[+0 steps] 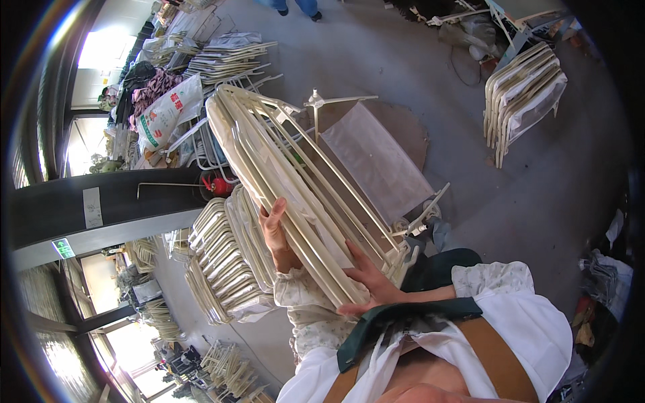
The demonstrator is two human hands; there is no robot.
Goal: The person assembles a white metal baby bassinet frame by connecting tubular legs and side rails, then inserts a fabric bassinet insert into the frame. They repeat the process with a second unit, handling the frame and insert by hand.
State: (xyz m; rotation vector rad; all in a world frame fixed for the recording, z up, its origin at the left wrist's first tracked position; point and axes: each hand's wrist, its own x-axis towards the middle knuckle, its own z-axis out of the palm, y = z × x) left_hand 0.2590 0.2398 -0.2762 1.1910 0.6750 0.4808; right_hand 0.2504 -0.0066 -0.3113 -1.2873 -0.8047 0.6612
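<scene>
A bundle of cream-coloured metal tube frames (295,176) with pale fabric stretched on them leans at a slant in front of my body. They look like folded chair frames lying one against another. My left hand (273,232) grips the bundle's left side, its thumb up along the outer tube and the other fingers partly hidden. Lower down, my right hand (376,282) clasps the near end from the right, fingers spread over the tubes. Just beyond the bundle, a pale mesh panel (379,161) lies between the posts of a cream stand (314,101).
Stacked frames (222,255) stand at my left, and another stack (524,94) stands on the grey floor (396,54) at far right. A printed white sack (171,111) and a red fire extinguisher (218,185) are at the left. A person's legs (299,7) show at the top.
</scene>
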